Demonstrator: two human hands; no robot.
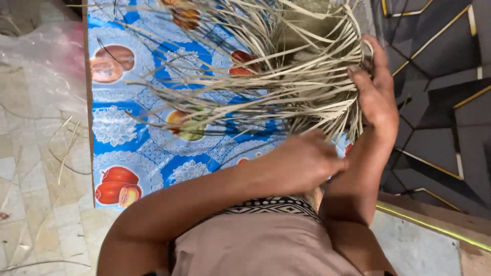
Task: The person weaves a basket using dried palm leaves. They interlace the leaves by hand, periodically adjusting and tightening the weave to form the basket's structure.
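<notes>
**Both hands on a bundle of pale straw strips**

My right hand [376,92] reaches up along the right edge of the bundle of dry straw strips [286,76], fingers curled around its outer strands near the top, palm toward the mass. My left hand [302,161] is pressed against the lower edge of the same bundle, knuckles toward me; its fingers are tucked under and hidden, so I cannot tell whether they pinch any strands or only push against them.

The bundle sits in front of my chest, above a blue oilcloth [128,138] printed with fruit and white lace patterns. Its dense part is gathered between my hands at the right, and the loose strips fan out from there, their long axis running mostly leftward and slightly upward, the tips splaying over the cloth. Stray strips lie on the tiled floor [36,168] to the left.
</notes>
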